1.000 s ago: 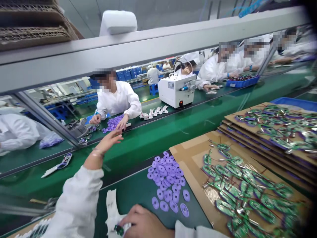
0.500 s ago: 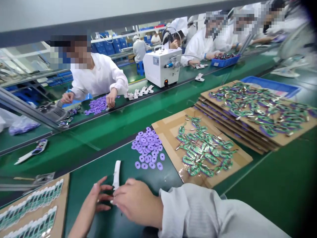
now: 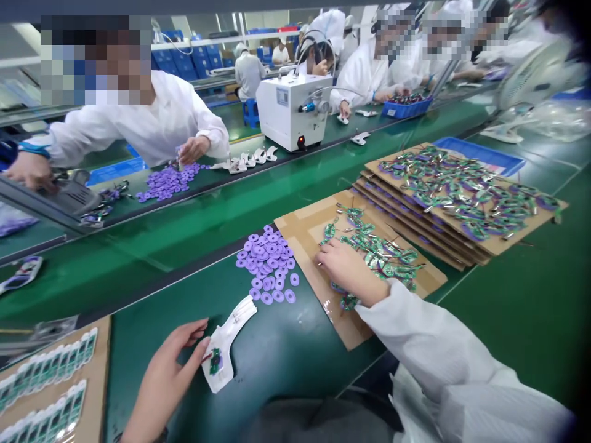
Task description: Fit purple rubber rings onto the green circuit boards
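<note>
A white curved plastic shell [image 3: 231, 326] lies on the green tabletop with its inner side up, a small green circuit board [image 3: 215, 362] and a bit of purple in its wide end. Beside its left edge is my left hand [image 3: 170, 363], thumb against the rim and fingers apart, not wrapped round it. My right hand [image 3: 346, 266] is over the cardboard sheet [image 3: 300, 224], fingers bent down and pinched at the left side of a heap of green circuit boards [image 3: 392, 255]. A small metal tip shows at its fingertips; the rest is hidden beneath the hand.
Purple oval rings [image 3: 268, 258] lie in a pile beyond the shell. Stacked cardboard sheets [image 3: 415, 227] carry more boards at right. Another cardboard [image 3: 41, 381] with rows of green-and-white pieces is at left. Across the belt [image 3: 198, 215], a co-worker [image 3: 161, 117] sits near a white machine [image 3: 290, 111].
My right hand has left the white shell and moved right to the circuit boards. The shell now lies turned with its inside showing. My left hand stays beside it.
</note>
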Action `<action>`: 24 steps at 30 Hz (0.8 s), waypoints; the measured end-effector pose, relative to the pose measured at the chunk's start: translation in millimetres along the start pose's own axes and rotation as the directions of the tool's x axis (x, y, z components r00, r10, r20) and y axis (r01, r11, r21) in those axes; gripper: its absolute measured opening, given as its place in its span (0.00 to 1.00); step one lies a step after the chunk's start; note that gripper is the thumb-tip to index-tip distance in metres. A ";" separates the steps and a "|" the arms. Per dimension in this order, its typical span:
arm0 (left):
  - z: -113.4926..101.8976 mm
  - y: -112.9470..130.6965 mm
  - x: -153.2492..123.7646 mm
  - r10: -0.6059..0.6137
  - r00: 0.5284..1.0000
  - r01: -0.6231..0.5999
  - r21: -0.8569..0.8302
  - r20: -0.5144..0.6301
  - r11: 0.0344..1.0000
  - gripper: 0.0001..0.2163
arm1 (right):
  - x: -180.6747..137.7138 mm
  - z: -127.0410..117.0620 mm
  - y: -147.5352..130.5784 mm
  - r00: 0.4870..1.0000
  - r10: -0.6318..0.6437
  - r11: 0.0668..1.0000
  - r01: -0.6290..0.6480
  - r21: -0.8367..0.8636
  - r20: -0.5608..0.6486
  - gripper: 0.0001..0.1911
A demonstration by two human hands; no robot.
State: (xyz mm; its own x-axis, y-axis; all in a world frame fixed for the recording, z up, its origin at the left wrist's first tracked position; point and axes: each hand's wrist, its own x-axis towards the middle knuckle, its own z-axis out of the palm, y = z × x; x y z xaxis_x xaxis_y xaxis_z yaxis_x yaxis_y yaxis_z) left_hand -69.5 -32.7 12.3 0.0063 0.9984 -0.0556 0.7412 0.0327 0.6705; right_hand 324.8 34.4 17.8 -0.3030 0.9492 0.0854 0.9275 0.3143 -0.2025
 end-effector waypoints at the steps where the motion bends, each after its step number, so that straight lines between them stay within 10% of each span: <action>1: -2.5 5.3 1.6 0.019 1.000 -0.018 0.012 -0.016 1.000 0.21 | 1.3 4.7 4.3 1.000 -0.005 1.000 0.005 0.027 -0.010 0.09; 8: -1.9 50.8 42.3 0.290 0.937 -0.319 0.140 0.197 0.937 0.17 | 5.2 0.2 39.5 0.984 0.082 0.929 -0.018 0.369 -0.158 0.08; 14: 45.0 83.4 78.5 0.261 0.871 -0.452 0.467 0.417 0.760 0.13 | 7.4 -28.2 23.0 0.854 0.407 0.381 0.164 0.910 -0.324 0.15; 24: 59.5 95.5 81.8 0.207 0.849 -0.449 0.459 0.486 0.766 0.06 | 25.6 -81.1 -87.7 0.840 0.250 0.434 0.347 0.831 -0.481 0.06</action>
State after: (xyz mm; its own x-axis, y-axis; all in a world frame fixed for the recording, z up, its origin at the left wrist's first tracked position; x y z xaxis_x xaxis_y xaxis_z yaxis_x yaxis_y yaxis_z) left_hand 41.7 49.4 27.8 0.4847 0.8326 -0.2680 0.8735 -0.4444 0.1990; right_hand 253.4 29.7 116.9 0.0828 0.8674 0.4907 0.1156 0.4807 -0.8692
